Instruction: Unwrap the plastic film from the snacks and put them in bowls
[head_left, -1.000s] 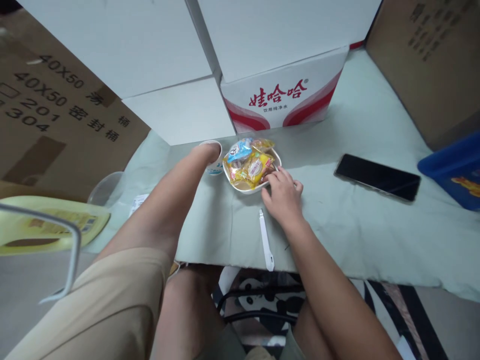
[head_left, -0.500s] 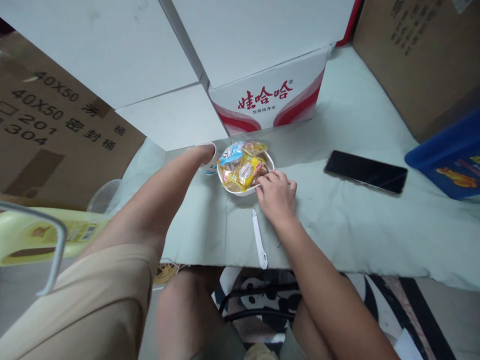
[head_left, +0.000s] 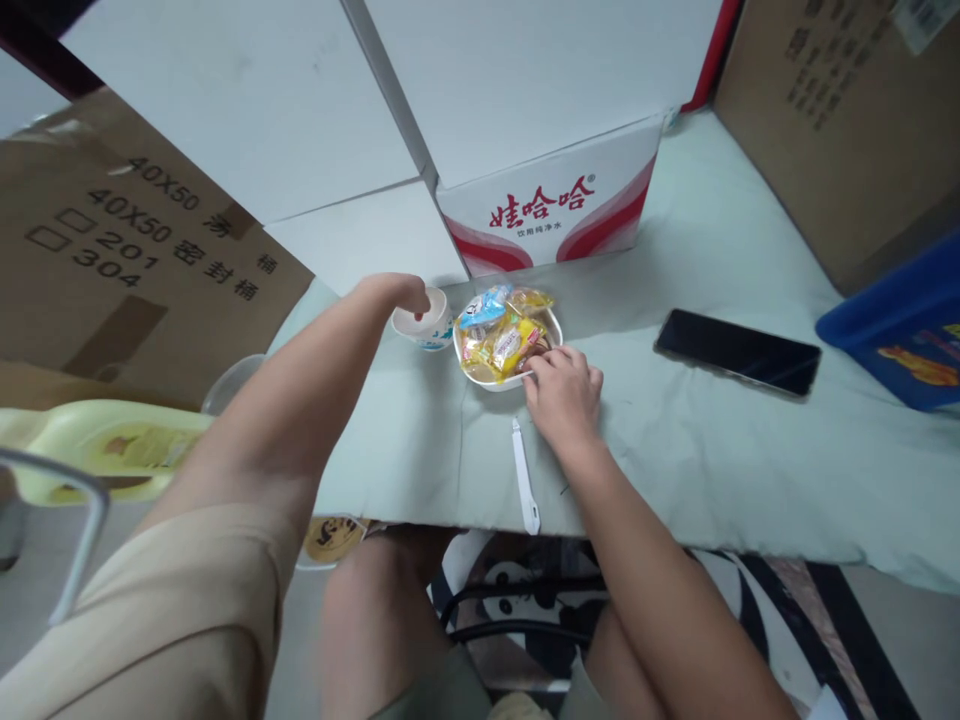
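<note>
A white paper cup (head_left: 433, 332) with blue-green print stands on the cloth. My left hand (head_left: 401, 290) is bent over its mouth, with one or two fingertips showing just inside the rim. The other fingers are hidden behind the wrist, so I cannot see whether they hold anything. Right beside the cup is a white bowl (head_left: 491, 386) heaped with wrapped snacks (head_left: 510, 338) in yellow, clear and blue packaging. My right hand (head_left: 566, 392) grips the bowl's near right rim, fingers curled over the edge. Below the bowl lies a slim white cutter-like tool (head_left: 525, 478).
A black phone (head_left: 739, 352) lies to the right, near a blue container (head_left: 896, 325). White and red cartons (head_left: 551, 222) line the back. Brown cardboard boxes (head_left: 135, 255) flank both sides. At the left lies a yellow-green jug (head_left: 124, 450). The table's front edge is above my knees.
My left hand has risen partly out of the cup, uncovering more of its mouth. My right hand stays on the bowl. The whole view has shifted slightly.
</note>
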